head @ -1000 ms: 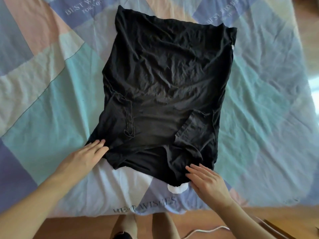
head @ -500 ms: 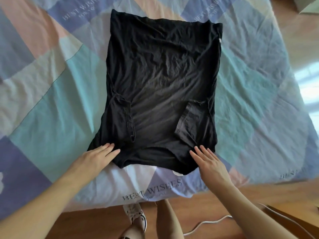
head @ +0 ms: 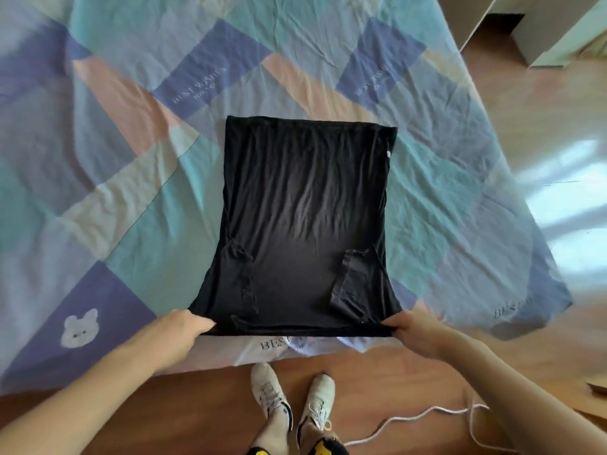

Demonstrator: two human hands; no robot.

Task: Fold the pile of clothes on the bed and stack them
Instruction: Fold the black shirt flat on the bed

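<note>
While the black T-shirt (head: 305, 224) lies spread flat on the bed, its collar end reaches the near edge where I stand, and its hem points toward the far side. Both short sleeves are folded inward over the body of the shirt. My left hand (head: 184, 326) pinches the near left corner of the fabric, fingers curled around it, and my right hand (head: 414, 326) grips the near right corner the same way, so the edge between them runs taut and straight along the bed's near edge. A small white tag shows at the shirt's far right side. Under the shirt is a patchwork bedsheet (head: 131, 198) in teal, lilac, peach and cream blocks, printed with "BEST WISHES" and a white bear face near the near left corner. Below the bed's edge, my white sneakers (head: 292, 399) stand on the wooden floor (head: 197, 415), with a white cable (head: 410, 418) trailing to their right.
</note>
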